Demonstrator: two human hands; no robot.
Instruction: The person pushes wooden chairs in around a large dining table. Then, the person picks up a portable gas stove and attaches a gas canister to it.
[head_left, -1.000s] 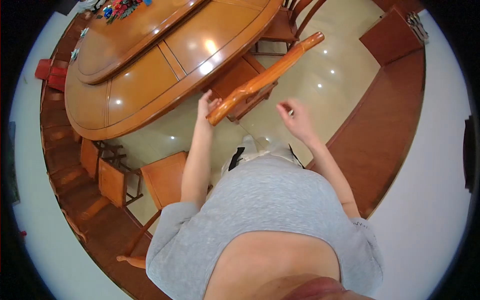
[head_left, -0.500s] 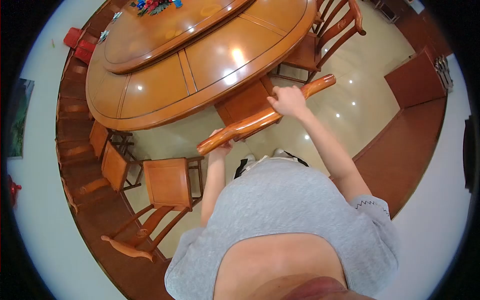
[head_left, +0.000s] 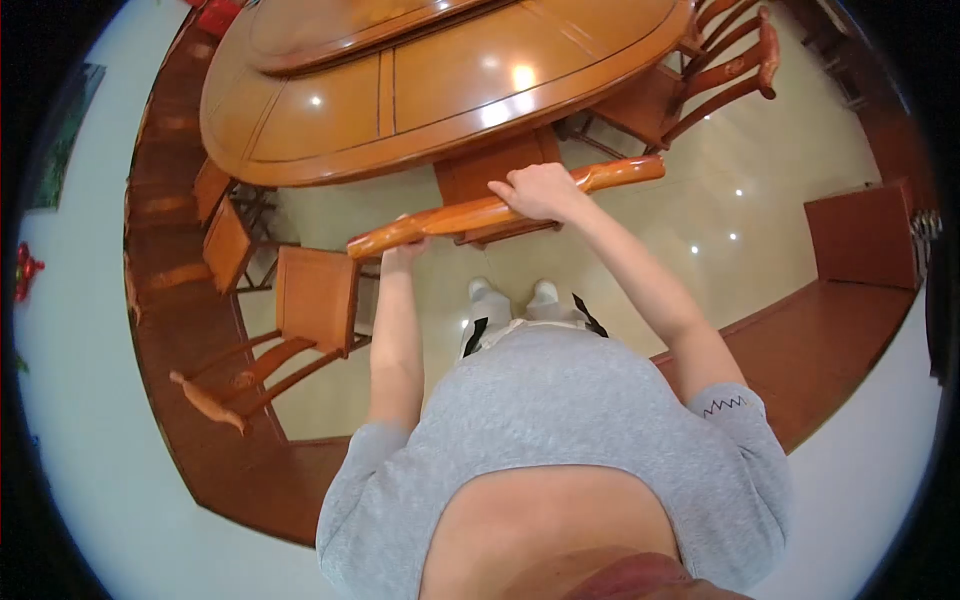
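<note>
Head; glossy, curved wooden chair (head_left: 470, 213)

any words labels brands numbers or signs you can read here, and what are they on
None can be read.
Top rail of the held chair: no text shows.
Right sleeve: a dark zigzag, not lettering.
Right-hand chair: a carving on its back, too small to make out.
Wall picture at the left edge: too dark and blurred to tell.
</note>
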